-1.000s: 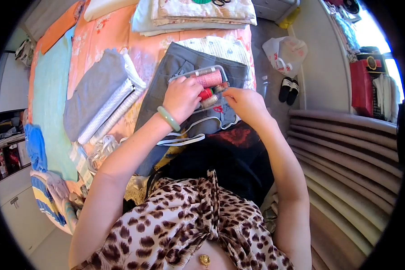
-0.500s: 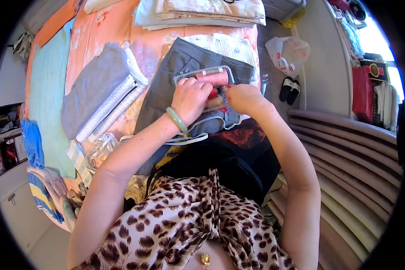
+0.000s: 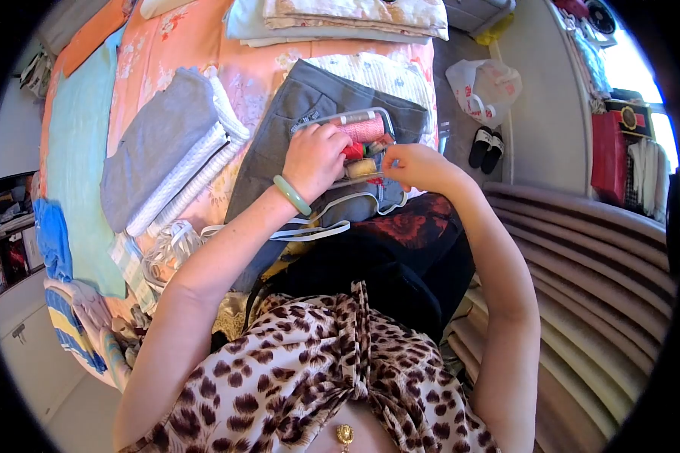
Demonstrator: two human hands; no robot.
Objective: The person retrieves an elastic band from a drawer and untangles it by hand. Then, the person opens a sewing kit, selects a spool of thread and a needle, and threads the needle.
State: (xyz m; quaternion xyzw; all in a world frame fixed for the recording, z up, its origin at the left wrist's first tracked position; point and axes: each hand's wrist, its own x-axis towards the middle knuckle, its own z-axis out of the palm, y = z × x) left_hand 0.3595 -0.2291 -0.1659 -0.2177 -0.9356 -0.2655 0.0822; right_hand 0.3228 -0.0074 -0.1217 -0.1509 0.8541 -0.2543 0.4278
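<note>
Clear plastic box (image 3: 386,115), one, lying on a grey garment (image 3: 272,155) upon the bed (image 3: 196,45). Contents: pink spool (image 3: 366,130), larger; red spool (image 3: 353,151); tan spool (image 3: 361,167), nearest the wearer. Hands, two, apart: left hand (image 3: 315,157), green bangle (image 3: 291,195) at wrist, fingers curled over the box's left part, grip hidden; right hand (image 3: 425,167) at its right end, fingers bent inward, whether pinching anything cannot be told.

The peach floral bed (image 3: 147,64) carries a dark grey garment (image 3: 268,143), folded clothes (image 3: 159,128) and stacked linens (image 3: 347,16). A pale blue cloth (image 3: 91,166) lies at left.
</note>
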